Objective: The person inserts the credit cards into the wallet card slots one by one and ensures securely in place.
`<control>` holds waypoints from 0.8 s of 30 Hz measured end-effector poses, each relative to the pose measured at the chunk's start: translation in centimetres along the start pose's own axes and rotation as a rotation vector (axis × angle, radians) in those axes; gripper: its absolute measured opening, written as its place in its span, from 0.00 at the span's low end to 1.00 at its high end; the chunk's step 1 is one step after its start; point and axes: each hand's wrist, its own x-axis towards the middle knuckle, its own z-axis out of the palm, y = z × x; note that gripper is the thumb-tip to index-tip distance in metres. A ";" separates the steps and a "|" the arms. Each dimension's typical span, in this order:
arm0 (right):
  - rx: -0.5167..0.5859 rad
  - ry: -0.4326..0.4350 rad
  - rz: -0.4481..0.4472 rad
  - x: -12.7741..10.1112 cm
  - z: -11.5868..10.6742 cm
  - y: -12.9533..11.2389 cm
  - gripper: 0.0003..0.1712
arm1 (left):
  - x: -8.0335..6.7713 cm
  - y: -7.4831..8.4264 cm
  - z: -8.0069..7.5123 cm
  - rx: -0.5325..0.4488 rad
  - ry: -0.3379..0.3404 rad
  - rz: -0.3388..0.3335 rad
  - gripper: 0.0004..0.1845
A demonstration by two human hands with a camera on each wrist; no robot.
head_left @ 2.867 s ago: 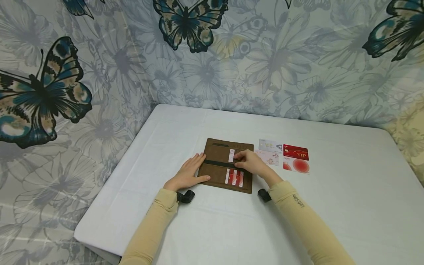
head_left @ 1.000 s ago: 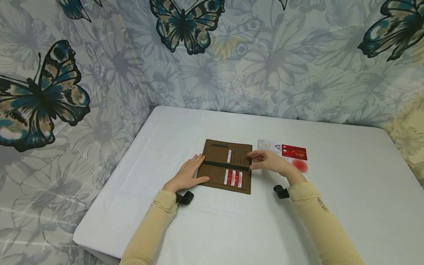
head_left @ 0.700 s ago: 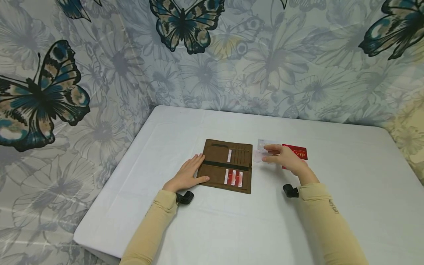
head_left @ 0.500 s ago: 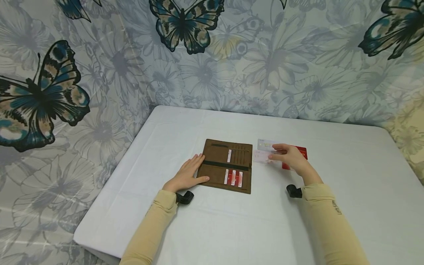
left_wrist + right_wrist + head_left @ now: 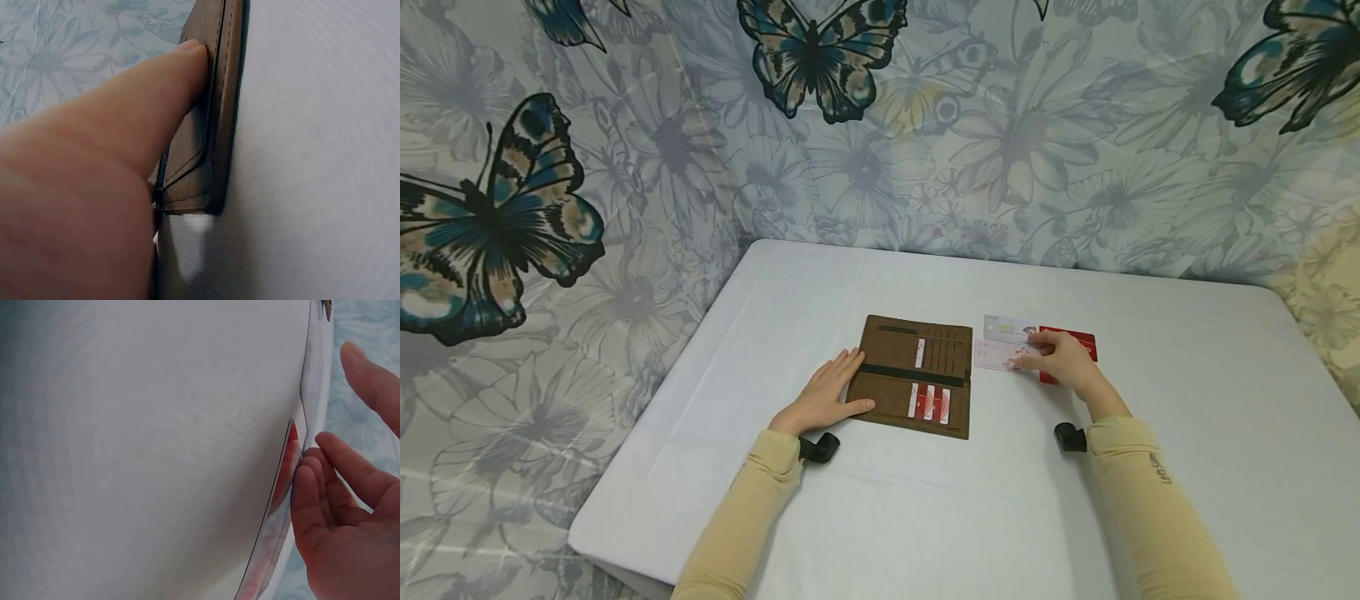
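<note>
A brown bifold wallet [image 5: 887,404] lies opened flat on the white table. My left hand [image 5: 823,394] rests on its left edge with fingers straight, and the left wrist view shows the thumb [image 5: 156,94] pressing the wallet's lower part. One pale card [image 5: 920,353] shows in an upper slot; several red and white cards [image 5: 929,403] sit in the lower slots. Right of the wallet, my right hand [image 5: 1067,364] touches the right end of a pink card [image 5: 996,354], its fingertips apart. A silver card [image 5: 1003,327] lies just above. The hand partly covers red cards.
A red card [image 5: 1086,342] shows beyond the right hand, mostly covered. The white table [image 5: 880,517] runs up to a curtain [image 5: 1022,150] printed with butterflies and flowers. Small black cameras sit on both wrists.
My right hand has left the wallet's upper slots and moved right to the loose cards, lowering its fingertips onto the pink card. The left hand has stayed on the wallet.
</note>
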 end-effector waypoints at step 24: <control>-0.134 0.049 -0.015 0.1 0.6 -0.5 0.31 | 0.1 -0.1 0.0 -0.016 0.006 0.008 0.46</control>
